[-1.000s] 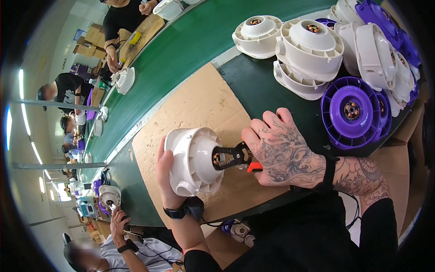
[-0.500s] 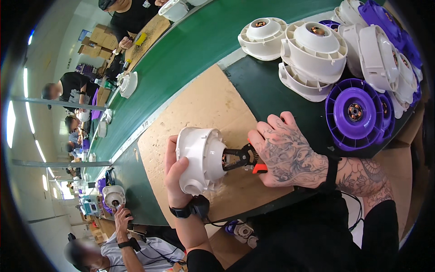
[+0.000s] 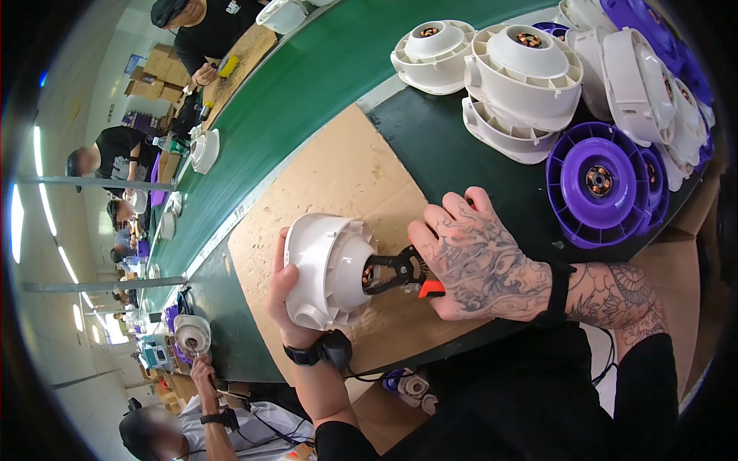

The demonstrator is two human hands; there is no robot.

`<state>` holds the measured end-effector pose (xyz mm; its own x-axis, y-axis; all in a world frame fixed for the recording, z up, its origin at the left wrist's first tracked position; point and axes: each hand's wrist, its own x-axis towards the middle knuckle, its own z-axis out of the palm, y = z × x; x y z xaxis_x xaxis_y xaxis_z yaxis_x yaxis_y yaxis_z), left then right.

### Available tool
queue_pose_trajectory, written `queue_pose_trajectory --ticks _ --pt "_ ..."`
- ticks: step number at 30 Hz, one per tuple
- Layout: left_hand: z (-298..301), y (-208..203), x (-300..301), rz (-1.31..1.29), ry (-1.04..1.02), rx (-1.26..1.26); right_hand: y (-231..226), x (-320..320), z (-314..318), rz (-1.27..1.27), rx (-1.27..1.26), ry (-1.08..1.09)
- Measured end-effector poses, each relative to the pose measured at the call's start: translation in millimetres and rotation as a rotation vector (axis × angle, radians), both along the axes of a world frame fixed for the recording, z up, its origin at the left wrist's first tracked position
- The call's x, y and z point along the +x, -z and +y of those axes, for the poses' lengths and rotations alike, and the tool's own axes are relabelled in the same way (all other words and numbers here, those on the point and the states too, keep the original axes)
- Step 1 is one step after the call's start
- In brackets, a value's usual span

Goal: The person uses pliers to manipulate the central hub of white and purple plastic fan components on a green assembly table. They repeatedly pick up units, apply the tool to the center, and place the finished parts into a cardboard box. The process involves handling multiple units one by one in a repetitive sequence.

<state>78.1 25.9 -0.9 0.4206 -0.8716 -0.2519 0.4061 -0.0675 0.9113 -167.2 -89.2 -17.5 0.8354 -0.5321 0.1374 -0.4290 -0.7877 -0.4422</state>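
Note:
My left hand (image 3: 290, 303) is wrapped around a white plastic fan-motor housing (image 3: 311, 257), thumb on its near side. The housing lies tipped on its side, its narrower round end facing right, with copper windings showing in the opening. In my right hand (image 3: 492, 265) is a pair of pliers (image 3: 397, 271) with black jaws and red-orange handles. The jaw tips reach into that opening, beside the windings; exactly what they grip there is hidden. Both are held over a brown cardboard sheet (image 3: 330, 173).
White housings (image 3: 526, 84) are stacked at the far right, beside purple ones (image 3: 573, 180). A green conveyor belt (image 3: 307, 84) runs past the table's far side, carrying another white housing (image 3: 204, 150). Co-workers sit along the left; one (image 3: 201, 376) handles a housing nearby.
The whole view has shifted slightly, so most things appear a little further left. The housing has turned a little, showing more of its opening. The pliers stay at the opening.

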Motion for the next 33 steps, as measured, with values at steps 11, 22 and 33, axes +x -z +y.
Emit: queue_pose_trajectory --ticks 11,22,33 --pt "3.6 12.2 0.6 -0.049 -0.137 0.071 -0.4 -1.6 2.8 -0.008 0.023 0.03" --pt "10.8 -10.5 2.0 -0.265 0.133 -0.063 -0.4 -2.7 2.1 0.072 0.017 0.026" --pt "13.9 3.8 1.6 -0.562 -0.008 -0.066 8.8 -4.4 2.9 -0.064 0.082 0.05"
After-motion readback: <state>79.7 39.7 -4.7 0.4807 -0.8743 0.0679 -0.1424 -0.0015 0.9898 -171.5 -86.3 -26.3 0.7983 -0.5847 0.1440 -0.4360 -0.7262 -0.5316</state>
